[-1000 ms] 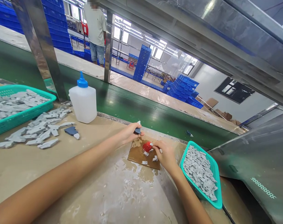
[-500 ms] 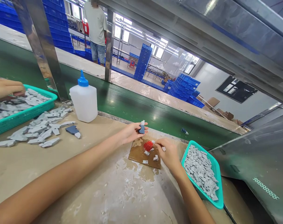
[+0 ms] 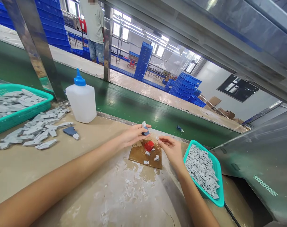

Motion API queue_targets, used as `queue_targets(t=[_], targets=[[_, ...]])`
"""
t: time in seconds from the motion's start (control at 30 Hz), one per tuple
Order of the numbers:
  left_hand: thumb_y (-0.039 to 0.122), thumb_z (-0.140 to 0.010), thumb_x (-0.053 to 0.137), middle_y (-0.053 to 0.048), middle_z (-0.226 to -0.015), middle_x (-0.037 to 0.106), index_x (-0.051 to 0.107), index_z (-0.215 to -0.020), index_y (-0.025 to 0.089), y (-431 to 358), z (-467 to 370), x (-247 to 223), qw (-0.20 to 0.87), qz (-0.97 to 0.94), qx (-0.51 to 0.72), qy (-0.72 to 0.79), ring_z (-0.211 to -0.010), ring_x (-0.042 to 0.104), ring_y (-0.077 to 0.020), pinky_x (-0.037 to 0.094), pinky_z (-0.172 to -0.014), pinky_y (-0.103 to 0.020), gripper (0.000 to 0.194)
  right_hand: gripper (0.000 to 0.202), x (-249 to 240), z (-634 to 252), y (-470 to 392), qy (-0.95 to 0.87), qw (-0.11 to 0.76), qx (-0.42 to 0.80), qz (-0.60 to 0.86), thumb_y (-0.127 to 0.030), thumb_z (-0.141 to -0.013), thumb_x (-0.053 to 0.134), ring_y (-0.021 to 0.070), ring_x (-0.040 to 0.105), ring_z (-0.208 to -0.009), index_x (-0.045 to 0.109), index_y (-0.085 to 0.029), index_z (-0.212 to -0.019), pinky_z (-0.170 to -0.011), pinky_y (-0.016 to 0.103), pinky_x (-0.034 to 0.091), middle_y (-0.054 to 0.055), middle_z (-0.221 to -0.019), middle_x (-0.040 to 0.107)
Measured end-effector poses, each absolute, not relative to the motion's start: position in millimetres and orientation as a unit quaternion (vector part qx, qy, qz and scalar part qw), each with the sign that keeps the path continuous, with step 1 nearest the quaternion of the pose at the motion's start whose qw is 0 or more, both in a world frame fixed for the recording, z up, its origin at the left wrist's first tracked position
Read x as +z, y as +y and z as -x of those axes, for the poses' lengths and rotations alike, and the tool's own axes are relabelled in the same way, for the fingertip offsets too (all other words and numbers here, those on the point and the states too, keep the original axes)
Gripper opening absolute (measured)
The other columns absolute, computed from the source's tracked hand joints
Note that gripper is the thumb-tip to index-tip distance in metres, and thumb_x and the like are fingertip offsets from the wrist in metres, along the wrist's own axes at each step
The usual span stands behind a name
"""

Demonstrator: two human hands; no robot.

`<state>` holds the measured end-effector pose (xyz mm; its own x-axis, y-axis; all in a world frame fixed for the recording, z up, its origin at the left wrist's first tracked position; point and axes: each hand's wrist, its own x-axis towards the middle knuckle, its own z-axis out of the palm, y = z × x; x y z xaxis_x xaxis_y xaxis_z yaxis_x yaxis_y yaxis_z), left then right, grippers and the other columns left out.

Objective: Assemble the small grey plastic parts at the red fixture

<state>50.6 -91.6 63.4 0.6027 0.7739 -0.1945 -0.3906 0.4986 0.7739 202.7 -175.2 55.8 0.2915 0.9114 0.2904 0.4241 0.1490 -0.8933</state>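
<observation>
Blue piece (image 3: 146, 131): gripped in the left hand (image 3: 136, 133) near the far edge of the desk (image 3: 98, 201); judged light, stiff, best held by its flanks.
Pale part (image 3: 157, 138): pinched in the right hand's (image 3: 171, 148) fingertips; perhaps slippery.

Shiny metal, smooth plastic, soft cloth

Looks like smooth, cloudy plastic on the bottle (image 3: 81, 103), and plastic again on its blue cap (image 3: 79, 82). Looks like plastic on the right basket (image 3: 221, 186) and left basket (image 3: 27, 115) too. On the grey pieces (image 3: 36, 130), a dull, matt look. On the held dark blue piece (image 3: 146, 131), matt and smooth. On the brown board (image 3: 136, 154), wet and glossy; on the red dome (image 3: 148, 145), shiny too. On the bench (image 3: 91, 192), smooth tan with blotchy, shiny patches. On the narrow post (image 3: 107, 44), shiny metal; on the side panel (image 3: 261, 154), smeary metal. On the shirt (image 3: 93, 25) far back, soft cloth; on the shorts (image 3: 96, 50), denim-like cloth.
</observation>
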Motion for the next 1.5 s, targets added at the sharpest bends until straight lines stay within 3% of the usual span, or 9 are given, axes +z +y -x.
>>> queue_targets(t=[0.1, 0.3, 0.6, 1.0, 1.2, 1.3, 1.37, 1.43, 1.5], targets=[[0.006, -0.070, 0.054, -0.004, -0.073, 0.061, 0.061, -0.089, 0.013, -95, -50, 66, 0.828, -0.387, 0.317, 0.255, -0.073, 0.059, -0.0108, 0.044, -0.083, -0.031, 0.021, 0.020, 58, -203, -175, -0.490, 0.580, 0.303, 0.577, -0.030, -0.060, 0.066, 0.0160, 0.059, -0.064, 0.064, -0.017, -0.076, -0.062, 0.031, 0.050, 0.003, -0.073, 0.065], [0.008, -0.063, 0.064, -0.005, -0.082, 0.064, 0.062, -0.079, 0.014, -102, -51, 64, 0.832, -0.422, 0.292, 0.210, -0.077, 0.060, -0.0124, 0.043, -0.082, -0.030, 0.017, 0.020, 64, -200, -178, -0.469, 0.624, 0.322, 0.536, -0.029, -0.059, 0.070, 0.0183, 0.061, -0.076, 0.064, -0.019, -0.075, -0.076, 0.035, 0.048, 0.003, -0.076, 0.066], [0.007, -0.061, 0.065, -0.003, -0.079, 0.064, 0.062, -0.077, 0.014, -103, -54, 62, 0.833, -0.416, 0.296, 0.215, -0.074, 0.060, -0.0108, 0.046, -0.078, -0.026, 0.018, 0.008, 70, -192, -184, -0.572, 0.571, 0.181, 0.560, -0.022, -0.066, 0.062, 0.0178, 0.060, -0.075, 0.068, -0.021, -0.072, -0.070, 0.033, 0.050, 0.004, -0.075, 0.065], [0.006, -0.061, 0.065, -0.003, -0.077, 0.065, 0.063, -0.080, 0.014, -115, -57, 67, 0.827, -0.399, 0.315, 0.239, -0.070, 0.060, -0.0097, 0.044, -0.079, -0.026, 0.020, 0.014, 66, -191, -186, -0.669, 0.514, 0.086, 0.531, -0.016, -0.073, 0.054, 0.0167, 0.058, -0.081, 0.066, -0.021, -0.079, -0.075, 0.032, 0.047, 0.005, -0.081, 0.060], [0.013, -0.067, 0.060, -0.007, -0.090, 0.065, 0.058, -0.090, 0.013, -122, -63, 72, 0.795, -0.406, 0.356, 0.276, -0.075, 0.060, -0.0117, 0.045, -0.080, -0.028, 0.023, 0.021, 72, -187, -187, -0.714, 0.461, 0.035, 0.526, -0.016, -0.073, 0.053, 0.0159, 0.055, -0.088, 0.062, -0.022, -0.091, -0.080, 0.032, 0.044, 0.005, -0.093, 0.057], [0.017, -0.074, 0.049, -0.011, -0.099, 0.062, 0.052, -0.103, 0.012, -102, -56, 76, 0.689, -0.518, 0.385, 0.330, -0.081, 0.060, -0.0143, 0.045, -0.081, -0.030, 0.030, 0.024, 91, -211, -193, -0.688, 0.451, 0.020, 0.569, -0.018, -0.074, 0.050, 0.0147, 0.056, -0.082, 0.060, -0.021, -0.096, -0.075, 0.029, 0.046, 0.004, -0.090, 0.060], [0.018, -0.075, 0.044, -0.012, -0.104, 0.060, 0.044, -0.116, 0.013, -78, -45, 75, 0.513, -0.653, 0.396, 0.392, -0.088, 0.059, -0.0182, 0.044, -0.083, -0.033, 0.041, 0.023, 105, -241, -201, -0.640, 0.415, 0.003, 0.646, -0.014, -0.074, 0.048, 0.0138, 0.057, -0.075, 0.061, -0.019, -0.092, -0.070, 0.027, 0.046, 0.004, -0.084, 0.063], [0.017, -0.075, 0.041, -0.014, -0.108, 0.058, 0.032, -0.127, 0.014, -49, -32, 69, 0.284, -0.774, 0.310, 0.473, -0.097, 0.055, -0.0253, 0.041, -0.084, -0.038, 0.054, 0.020, 113, -273, -212, -0.596, 0.280, -0.017, 0.752, -0.007, -0.069, 0.048, 0.0145, 0.057, -0.072, 0.063, -0.018, -0.076, -0.067, 0.026, 0.044, 0.003, -0.077, 0.064], [0.014, -0.075, 0.038, -0.021, -0.106, 0.057, 0.018, -0.133, 0.005, -23, -22, 60, 0.144, -0.818, 0.168, 0.531, -0.100, 0.053, -0.0315, 0.040, -0.082, -0.043, 0.062, 0.018, 113, -299, -219, -0.554, 0.126, 0.022, 0.823, -0.003, -0.060, 0.053, 0.0158, 0.057, -0.068, 0.063, -0.017, -0.065, -0.061, 0.024, 0.042, 0.003, -0.070, 0.063]])
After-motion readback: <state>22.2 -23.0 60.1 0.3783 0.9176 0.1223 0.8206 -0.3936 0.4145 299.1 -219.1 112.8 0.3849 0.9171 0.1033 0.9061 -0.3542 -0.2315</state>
